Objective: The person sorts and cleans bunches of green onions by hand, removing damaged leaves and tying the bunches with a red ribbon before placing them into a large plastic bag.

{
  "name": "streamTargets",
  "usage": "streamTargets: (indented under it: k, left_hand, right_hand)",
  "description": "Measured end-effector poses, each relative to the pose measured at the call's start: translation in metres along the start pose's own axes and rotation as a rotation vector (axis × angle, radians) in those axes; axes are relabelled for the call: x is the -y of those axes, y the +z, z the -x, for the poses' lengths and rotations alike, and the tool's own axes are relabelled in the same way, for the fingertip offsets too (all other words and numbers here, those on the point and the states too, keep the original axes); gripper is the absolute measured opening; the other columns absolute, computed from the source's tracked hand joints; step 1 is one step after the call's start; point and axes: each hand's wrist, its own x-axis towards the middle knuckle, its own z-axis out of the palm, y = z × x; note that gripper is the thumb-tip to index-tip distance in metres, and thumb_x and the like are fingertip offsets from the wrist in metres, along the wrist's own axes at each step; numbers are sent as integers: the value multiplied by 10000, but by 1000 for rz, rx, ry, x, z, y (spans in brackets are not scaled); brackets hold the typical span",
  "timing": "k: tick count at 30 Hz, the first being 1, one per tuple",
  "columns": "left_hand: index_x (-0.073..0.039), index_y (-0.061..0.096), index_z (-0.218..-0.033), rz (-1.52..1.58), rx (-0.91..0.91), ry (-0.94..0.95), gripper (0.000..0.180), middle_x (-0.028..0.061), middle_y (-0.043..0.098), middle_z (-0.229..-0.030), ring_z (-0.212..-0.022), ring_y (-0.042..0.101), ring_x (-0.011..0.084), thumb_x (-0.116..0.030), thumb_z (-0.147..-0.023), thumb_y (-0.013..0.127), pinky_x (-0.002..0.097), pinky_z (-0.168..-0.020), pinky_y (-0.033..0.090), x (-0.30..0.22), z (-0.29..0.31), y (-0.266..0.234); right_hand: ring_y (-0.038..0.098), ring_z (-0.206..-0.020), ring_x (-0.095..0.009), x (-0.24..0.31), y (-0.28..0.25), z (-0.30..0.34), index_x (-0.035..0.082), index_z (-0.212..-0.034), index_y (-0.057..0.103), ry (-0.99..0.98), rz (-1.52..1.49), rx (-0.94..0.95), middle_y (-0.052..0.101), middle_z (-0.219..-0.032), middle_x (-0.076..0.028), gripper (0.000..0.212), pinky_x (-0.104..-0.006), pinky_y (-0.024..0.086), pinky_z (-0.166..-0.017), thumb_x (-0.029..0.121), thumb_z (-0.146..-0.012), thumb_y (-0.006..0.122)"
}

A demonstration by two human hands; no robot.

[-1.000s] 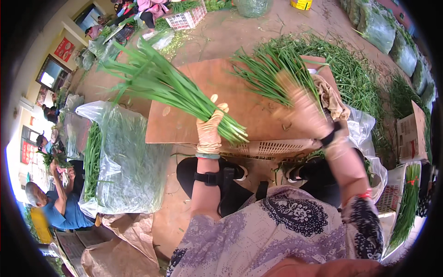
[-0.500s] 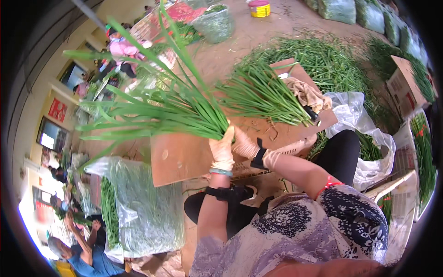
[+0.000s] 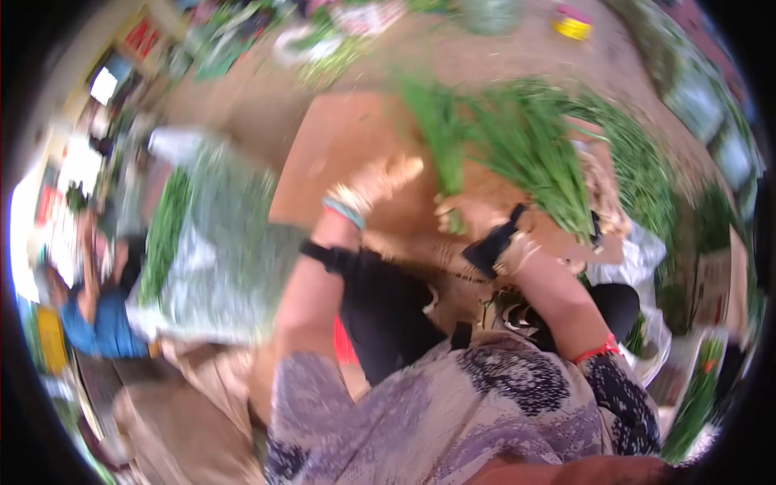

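Observation:
A bunch of green garlic chives (image 3: 440, 133) stands over the brown board, leaves away from me, with the gloved fingers of my right hand (image 3: 465, 214) closed round its stem end. To its left my gloved left hand (image 3: 380, 179) hovers over the board (image 3: 323, 145), apart from the bunch. Motion smears its fingers, so their pose is unclear. Beside the held bunch, on the right of the board, lies a larger heap of chives (image 3: 537, 158) with stems toward me. A crumpled tan cloth (image 3: 606, 182) is at the board's right edge.
Loose greens (image 3: 638, 153) pile behind and right of the board. A large clear plastic bag (image 3: 226, 250) of greens lies at left, near a person in blue (image 3: 101, 315). At right are another plastic bag (image 3: 651, 246) and a cardboard box (image 3: 715, 279). A yellow-and-pink tub (image 3: 574, 24) stands far back.
My hands have parted; both held the chives before. The bunch has swung from the left to the middle of the board in my right hand. The view has shifted.

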Motion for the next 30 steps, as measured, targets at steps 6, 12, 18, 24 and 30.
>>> streamTargets:
  k: [6, 12, 18, 24, 30]
  left_hand:
    - [-45, 633, -1073, 208, -464, 102, 374, 45, 657, -950, -896, 571, 108, -309, -807, 654, 275, -813, 458, 140, 135, -112]
    - [-78, 651, -1012, -359, -304, -475, 261, 111, 661, -966, -890, 606, 157, -177, -770, 640, 293, -789, 476, 389, 196, -39]
    - [-88, 665, -985, -378, -280, -627, 277, 113, 659, -1005, -901, 631, 223, -1, -784, 493, 324, -796, 485, 522, 165, 38]
    - [-86, 653, -1029, -108, -468, -900, 315, 147, 644, -1028, -986, 609, 290, -236, -752, 673, 382, -845, 473, 538, 137, 66]
    - [-86, 662, -983, -263, -351, -1011, 295, 171, 644, -986, -958, 612, 315, -292, -772, 645, 414, -820, 486, 519, 118, 63]
  right_hand:
    - [525, -671, -101, 16, 3, 28, 84, -1184, 533, 7, 94, -48, 542, -779, 15, 420, -285, 493, -714, 85, -772, 617]
    - [505, -681, -79, 14, 11, 34, 98, -1267, 494, 7, 238, -108, 534, -784, 44, 513, -270, 470, -746, 154, -771, 611]
    - [462, -627, -69, 12, 44, 39, 231, -1438, 167, -122, 353, -250, 509, -1209, -89, 805, -242, 446, -579, 125, -766, 597]
    - [472, -604, -92, 11, 57, 33, 200, -1442, 140, -208, 415, -332, 478, -1170, -140, 894, -256, 447, -550, 81, -706, 632]
    - [480, -636, -80, 11, 51, 31, 198, -1430, 166, -173, 421, -372, 475, -1220, -99, 837, -240, 448, -571, 76, -737, 620]
